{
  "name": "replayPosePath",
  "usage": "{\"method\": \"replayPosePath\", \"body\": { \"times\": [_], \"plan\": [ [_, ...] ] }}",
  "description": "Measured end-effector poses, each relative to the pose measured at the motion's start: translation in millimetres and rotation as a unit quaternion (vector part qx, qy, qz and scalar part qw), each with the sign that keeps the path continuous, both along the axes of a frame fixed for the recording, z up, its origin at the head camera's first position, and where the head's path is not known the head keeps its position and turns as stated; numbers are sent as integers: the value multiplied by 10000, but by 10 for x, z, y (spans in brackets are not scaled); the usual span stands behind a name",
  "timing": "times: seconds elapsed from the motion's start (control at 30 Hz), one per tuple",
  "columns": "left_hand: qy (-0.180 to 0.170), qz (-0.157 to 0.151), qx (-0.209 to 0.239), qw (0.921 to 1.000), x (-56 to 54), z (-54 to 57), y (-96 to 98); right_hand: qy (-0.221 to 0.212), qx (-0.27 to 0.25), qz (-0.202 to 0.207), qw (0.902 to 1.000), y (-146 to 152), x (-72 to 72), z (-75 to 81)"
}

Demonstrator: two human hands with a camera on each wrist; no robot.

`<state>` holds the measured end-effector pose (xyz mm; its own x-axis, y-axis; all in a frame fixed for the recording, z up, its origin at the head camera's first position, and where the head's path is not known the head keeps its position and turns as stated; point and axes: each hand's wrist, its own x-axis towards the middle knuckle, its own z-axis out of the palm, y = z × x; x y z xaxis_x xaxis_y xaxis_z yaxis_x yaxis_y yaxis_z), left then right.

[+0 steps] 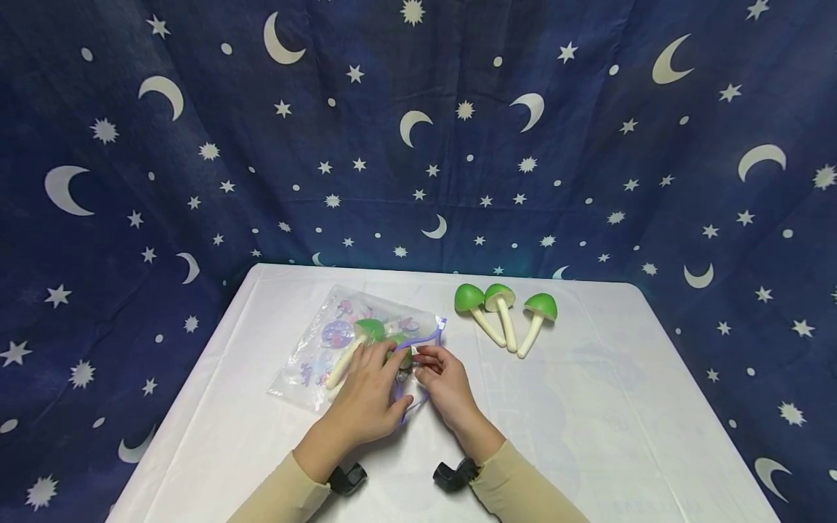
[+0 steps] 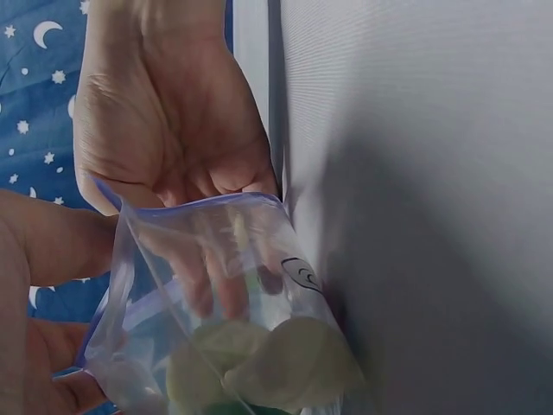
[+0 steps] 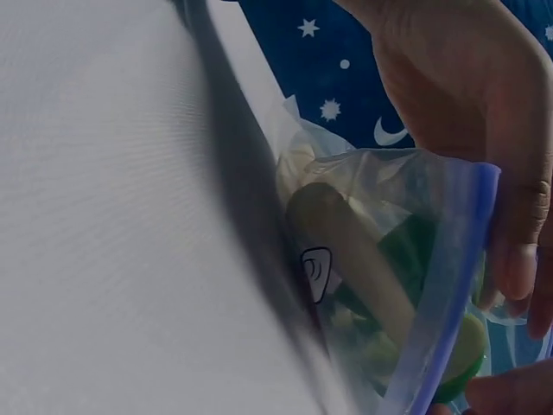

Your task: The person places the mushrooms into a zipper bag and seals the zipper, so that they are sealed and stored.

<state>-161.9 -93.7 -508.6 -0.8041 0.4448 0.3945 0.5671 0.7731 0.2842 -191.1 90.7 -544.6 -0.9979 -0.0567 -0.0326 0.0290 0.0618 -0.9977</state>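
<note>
A desk (image 1: 628, 436) under a white, lightly creased cover fills the lower part of the head view. Nearest the wearer, two tan sleeves (image 1: 281, 490) reach in over it from the bottom edge, a black wrist mount (image 1: 348, 479) beside the left one and a second black mount (image 1: 454, 476) beside the right one.

Beyond the cuffs, the left hand (image 1: 366, 396) lies across a clear plastic bag (image 1: 301, 381) and grips it at the mouth, its thumb over the near part of the rim. The right hand (image 1: 447, 381) is at the mouth from the other side, fingers bent; the left wrist view shows them through the plastic, above two pale, rounded cap undersides. Whether they are apart or clamped on something, I cannot tell.

The bag lies on the desk, its purple zip edge (image 1: 421, 338) toward the right hand and a pink and purple print on its face. Inside are green-capped mushrooms (image 1: 370, 330), at least two, with long cream stems.

Farther back, to the right of the bag, three loose mushrooms (image 1: 504, 319) lie on the desk, caps away from the wearer and stem ends close together. The middle one shows its pale underside.

Behind the desk hangs a dark blue cloth (image 1: 366, 225) patterned with white moons, stars and dots.
</note>
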Motion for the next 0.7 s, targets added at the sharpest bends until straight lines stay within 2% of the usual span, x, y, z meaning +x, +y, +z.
{"method": "replayPosePath", "body": {
  "times": [0.17, 0.4, 0.6, 0.7],
  "plan": [
    [31, 22, -48, 10000, 1, -8, 3, -59, -189, 346, 9992, 8, 7, 22],
    [-78, 33, -1, 10000, 11, 9, 13, -172, -106, 902, 9957, 34, 5, 39],
    [-107, 25, -11, 9999, 14, 18, 25, -377, -694, 909, 9927, 95, -22, 21],
    [-148, 23, -9, 9999, 14, 18, 30, -445, -774, 938, 9916, 110, -31, 16]
  ]
}}
